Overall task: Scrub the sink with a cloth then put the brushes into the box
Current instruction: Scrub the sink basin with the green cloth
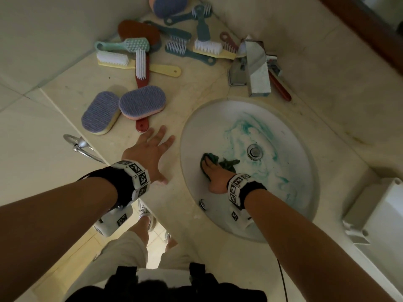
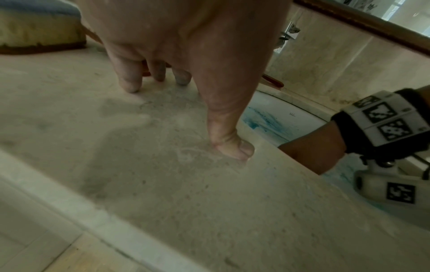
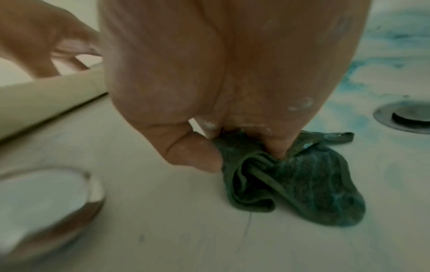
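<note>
- Head view shows the sink [image 1: 290, 127], the largest thing, only partly scrubbed: blue-green cleaner smears remain across the far and right side of the bowl around the drain [image 1: 254, 151], so I judge the scrubbing is in progress.
- On the counter [image 1: 196, 88] the brushes [image 1: 139, 59] lie in a loose pile left of the faucet [image 1: 257, 68], well apart from the white box [image 1: 375, 212] at the right. None is in the box, so this second part is not begun.
- Their handles point in many directions; the yellow one lies roughly left to right.
- The left hand [image 1: 150, 155] rests on the counter just beside the sink rim, fingers spread and straight, holding nothing.
- The right hand [image 1: 214, 173] is inside the bowl, with the thumb and fingers curled to pinch the cloth [image 3: 300, 185].
- The cloth is dark green, bunched on the near-left slope of the bowl, with its long axis running from the fingers toward the drain.
</note>
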